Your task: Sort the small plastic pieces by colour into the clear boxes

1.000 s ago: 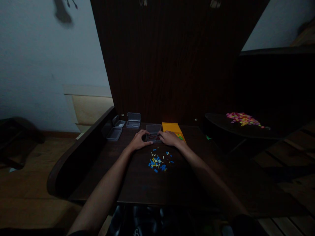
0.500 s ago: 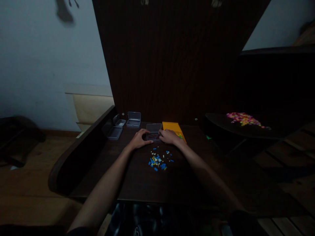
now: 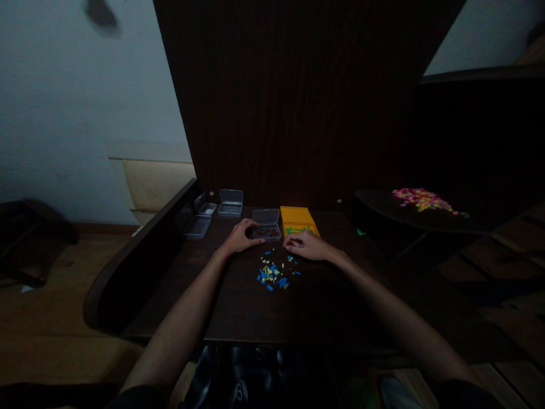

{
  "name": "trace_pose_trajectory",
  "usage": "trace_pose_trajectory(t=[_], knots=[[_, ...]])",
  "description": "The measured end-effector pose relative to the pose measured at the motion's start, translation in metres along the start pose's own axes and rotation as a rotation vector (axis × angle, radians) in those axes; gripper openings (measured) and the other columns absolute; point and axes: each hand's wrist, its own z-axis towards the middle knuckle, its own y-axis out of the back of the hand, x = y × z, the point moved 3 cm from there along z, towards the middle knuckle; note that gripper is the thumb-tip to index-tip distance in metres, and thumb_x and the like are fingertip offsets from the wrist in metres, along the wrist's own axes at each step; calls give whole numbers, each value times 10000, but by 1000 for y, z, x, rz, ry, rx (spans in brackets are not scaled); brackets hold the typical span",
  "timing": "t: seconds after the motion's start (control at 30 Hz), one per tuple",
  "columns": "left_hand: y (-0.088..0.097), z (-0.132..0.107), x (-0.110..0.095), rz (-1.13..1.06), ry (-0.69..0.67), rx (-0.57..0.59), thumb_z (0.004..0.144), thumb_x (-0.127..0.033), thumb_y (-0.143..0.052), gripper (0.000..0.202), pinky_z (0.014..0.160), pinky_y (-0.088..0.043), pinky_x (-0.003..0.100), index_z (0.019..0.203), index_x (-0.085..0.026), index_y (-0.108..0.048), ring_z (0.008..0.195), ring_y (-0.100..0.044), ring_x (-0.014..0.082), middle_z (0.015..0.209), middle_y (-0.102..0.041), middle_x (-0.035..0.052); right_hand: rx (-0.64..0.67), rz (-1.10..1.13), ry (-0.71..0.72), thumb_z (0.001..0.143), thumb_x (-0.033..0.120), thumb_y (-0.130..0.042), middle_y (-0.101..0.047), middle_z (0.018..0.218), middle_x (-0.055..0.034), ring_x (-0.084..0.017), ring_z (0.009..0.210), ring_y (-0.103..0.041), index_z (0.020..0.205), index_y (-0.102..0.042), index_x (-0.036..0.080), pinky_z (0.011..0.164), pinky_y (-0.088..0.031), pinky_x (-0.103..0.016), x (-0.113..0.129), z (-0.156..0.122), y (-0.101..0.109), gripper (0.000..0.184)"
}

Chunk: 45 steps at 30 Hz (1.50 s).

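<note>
My left hand [image 3: 242, 237] curves round the left side of a clear plastic box [image 3: 267, 217], its thumb at the front corner and its fingers at the back. The lid stands up at the back, and small reddish-brown pieces [image 3: 268, 232] lie inside. My right hand [image 3: 307, 245] is closed with curled fingers, low over the table just right of the box; whatever the fingertips hold is hidden. Behind it an open yellow case [image 3: 296, 215] contains small green pieces [image 3: 300, 229]. In front of both hands, blue, white and yellow building-brick pieces [image 3: 272, 275] lie in a loose pile.
Three more open clear boxes stand at the back left: one box [image 3: 230, 210], a smaller box [image 3: 208, 209] and a flat box [image 3: 198, 226]. A raised wooden side [image 3: 140, 255] borders the table's left. Pink and yellow pieces [image 3: 423, 200] cover part of a dark surface at right.
My right hand has left the clear box and moved right and toward me, uncovering the box's right side and more of the yellow case. My left hand stays at the box.
</note>
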Motion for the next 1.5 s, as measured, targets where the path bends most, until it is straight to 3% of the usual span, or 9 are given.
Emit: trace_pose_trajectory(t=[0.17,0.3,0.83,1.1,1.37,1.5], knots=[[0,0,-1,19,12,20,678,-508,-785,515,1014,-454,437,1063,-205,-628,1108,-578,267,1163,-588,80,20,130,-53,836,241,-619,-427,546,60,-107,506,-401,883,-696,132,516,-291,-201,-15,-30,-15,142],[1,-1,-1,26,-2,10,688,-525,-771,519,1010,-459,429,1064,-199,-625,1102,-581,264,1155,-595,80,52,170,-82,805,253,-656,-449,556,62,-105,502,-410,942,-695,126,508,-294,-198,-20,-38,-21,191],[2,-1,-1,44,-31,1,699,-585,-746,530,997,-477,418,1045,-200,-631,1074,-592,255,1140,-597,76,49,5,-50,908,246,-654,-579,650,29,-103,534,-484,979,-712,151,554,-318,-203,-4,-36,-23,132],[2,-1,-4,50,-8,8,699,-576,-749,521,999,-474,426,1041,-200,-634,1096,-585,260,1154,-591,76,26,-143,33,989,245,-572,-702,844,-37,-163,722,-638,1029,-710,179,685,-420,-231,2,-36,-30,159],[2,-1,-2,48,-12,13,705,-573,-746,523,1003,-470,424,1046,-193,-634,1091,-586,255,1152,-591,81,37,-259,44,1024,237,-509,-710,918,-65,-194,795,-666,1073,-688,170,741,-453,-250,6,-36,-35,198],[2,-1,-2,48,-6,17,707,-553,-754,517,1011,-467,423,1060,-198,-630,1104,-583,258,1159,-593,77,-8,-210,35,1023,238,-504,-705,972,-61,-205,846,-670,1090,-678,179,793,-473,-272,6,-36,-36,195]])
